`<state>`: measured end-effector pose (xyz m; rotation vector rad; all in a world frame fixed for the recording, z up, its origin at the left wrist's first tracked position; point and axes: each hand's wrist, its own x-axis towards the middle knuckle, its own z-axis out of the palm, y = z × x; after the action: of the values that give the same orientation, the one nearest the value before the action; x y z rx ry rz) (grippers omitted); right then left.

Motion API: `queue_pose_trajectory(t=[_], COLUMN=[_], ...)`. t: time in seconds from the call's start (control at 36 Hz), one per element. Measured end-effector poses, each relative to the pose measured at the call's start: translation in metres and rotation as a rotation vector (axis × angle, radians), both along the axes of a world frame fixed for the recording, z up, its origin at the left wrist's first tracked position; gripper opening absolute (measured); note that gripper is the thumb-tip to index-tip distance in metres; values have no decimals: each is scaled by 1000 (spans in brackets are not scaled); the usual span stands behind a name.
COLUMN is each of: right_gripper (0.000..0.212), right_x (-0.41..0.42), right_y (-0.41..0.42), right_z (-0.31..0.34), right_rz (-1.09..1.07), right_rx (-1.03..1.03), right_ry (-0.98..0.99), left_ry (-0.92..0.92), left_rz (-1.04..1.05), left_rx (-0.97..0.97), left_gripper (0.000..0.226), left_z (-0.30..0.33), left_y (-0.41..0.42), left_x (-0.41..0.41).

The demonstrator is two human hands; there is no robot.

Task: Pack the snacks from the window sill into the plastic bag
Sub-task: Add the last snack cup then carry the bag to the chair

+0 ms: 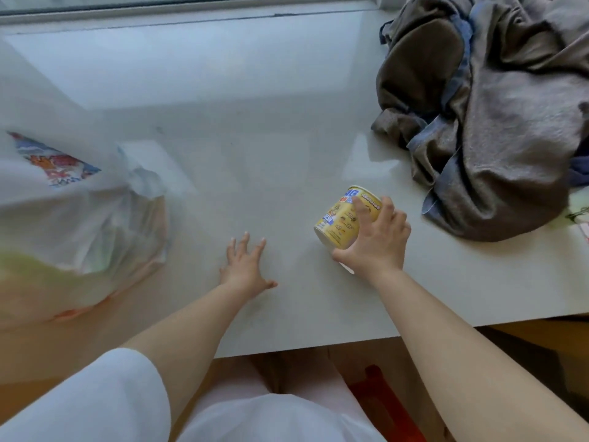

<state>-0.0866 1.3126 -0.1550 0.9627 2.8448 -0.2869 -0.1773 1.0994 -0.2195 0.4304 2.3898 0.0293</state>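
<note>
A yellow snack cup (338, 222) with blue print lies tilted on the pale window sill (248, 129), right of centre. My right hand (377, 240) grips it from the near side, fingers curled over its wall. My left hand (245, 266) hovers or rests flat on the sill with fingers spread, holding nothing. The translucent white plastic bag (86, 224) sits at the left, blurred, with a colourful packet (57, 162) showing through it. About a hand's width separates my left hand from the bag.
A heap of grey and blue clothes (487, 122) covers the sill's right side, close behind the cup. The window frame (191, 8) runs along the far edge. Below the sill's near edge are my lap and something red on the floor (382, 403).
</note>
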Motion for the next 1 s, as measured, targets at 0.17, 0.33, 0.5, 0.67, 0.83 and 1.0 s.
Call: queue_pose_trajectory(t=[0.17, 0.33, 0.5, 0.67, 0.83, 1.0], right_gripper=[99, 100, 102, 105, 102, 100], right_x=[-27, -65, -105, -140, -171, -199], right_y=[-33, -77, -137, -199, -267, -342], right_z=[18, 58, 108, 165, 212, 224], right_rz=[26, 23, 71, 155, 320, 375], right_rx=[-137, -321, -452, -512, -493, -486], right_ry=[121, 413, 672, 890, 1048, 1052], left_ry=[177, 360, 550, 823, 1041, 1004], left_rz=[61, 233, 373, 560, 661, 466], left_rx=[199, 513, 803, 872, 858, 241], left_gripper=[74, 52, 27, 17, 13, 67], left_z=[43, 91, 145, 199, 241, 238], left_y=[-18, -66, -123, -182, -260, -338], left_x=[-5, -4, -5, -26, -70, -127])
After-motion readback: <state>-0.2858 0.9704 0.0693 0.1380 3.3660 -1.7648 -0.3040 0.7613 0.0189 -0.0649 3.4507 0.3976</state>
